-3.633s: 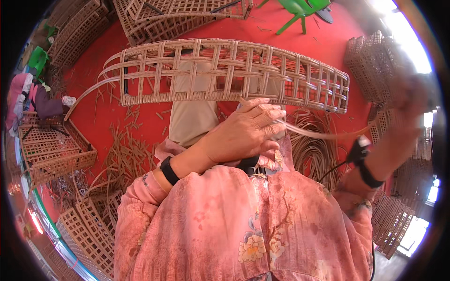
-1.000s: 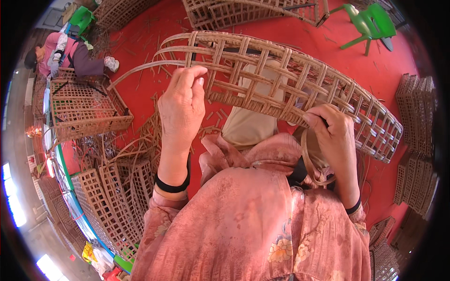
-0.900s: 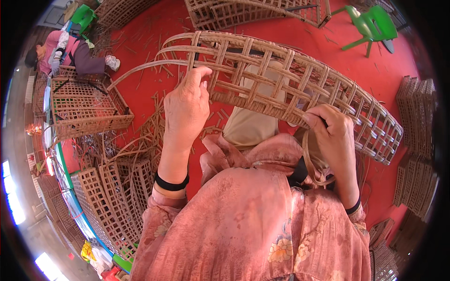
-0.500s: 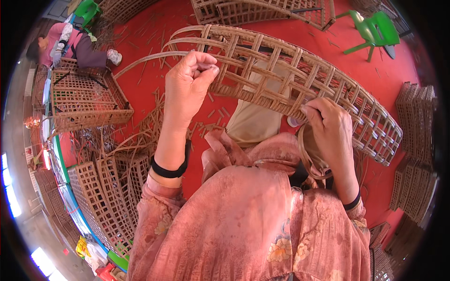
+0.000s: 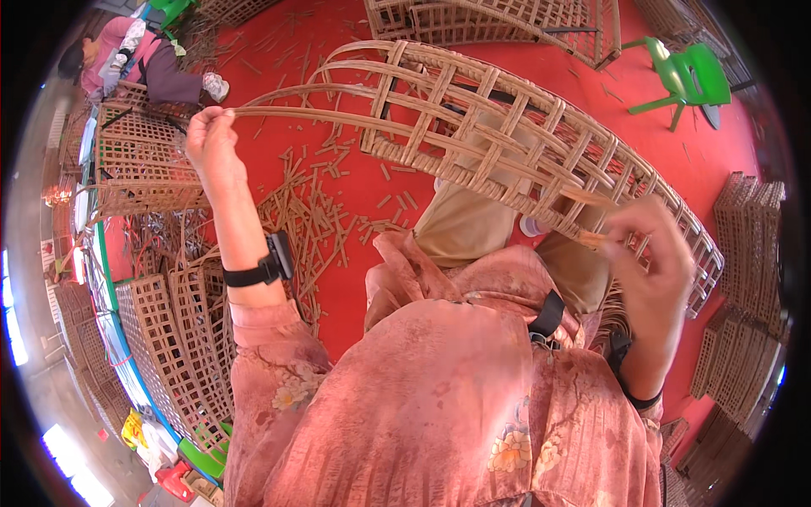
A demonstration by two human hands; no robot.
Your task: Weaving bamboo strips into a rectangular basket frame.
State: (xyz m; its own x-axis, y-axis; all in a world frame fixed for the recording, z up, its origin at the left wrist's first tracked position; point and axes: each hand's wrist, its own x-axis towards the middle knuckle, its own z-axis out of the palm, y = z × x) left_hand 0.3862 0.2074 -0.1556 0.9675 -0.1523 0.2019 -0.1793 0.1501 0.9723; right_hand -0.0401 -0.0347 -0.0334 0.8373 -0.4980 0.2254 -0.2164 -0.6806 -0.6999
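Pinching the end of a long tan strand [image 5: 296, 111] between thumb and fingertips, my left hand [image 5: 213, 139] is reaching far out to the left, and the strand is running across, nearly straight, into the left end of the woven piece [image 5: 498, 196]. That piece is lying slantwise in front of me, over my knees [image 5: 463, 221], its left end higher up and its right end sloping down toward my right side. More strands are curving out of its left end in open loops.

My hands are standing well apart. My right hand [image 5: 652, 249] is hanging at the near rim, toward the right end, with its fingers bent; it is blurring, so I cannot tell whether it is gripping anything or touching the weave.

Beneath the strand, cut scraps [image 5: 304, 198] are littering the red floor [image 5: 351, 275]. Beyond my left hand, a co-worker [image 5: 127, 51] is bending down behind another woven frame [image 5: 152, 160]. Nearer me on that side, woven panels [image 5: 173, 346] are leaning in a row. A green chair [image 5: 697, 76] is standing at the upper right, and stacked wickerwork [image 5: 748, 228] is rising along the right edge.
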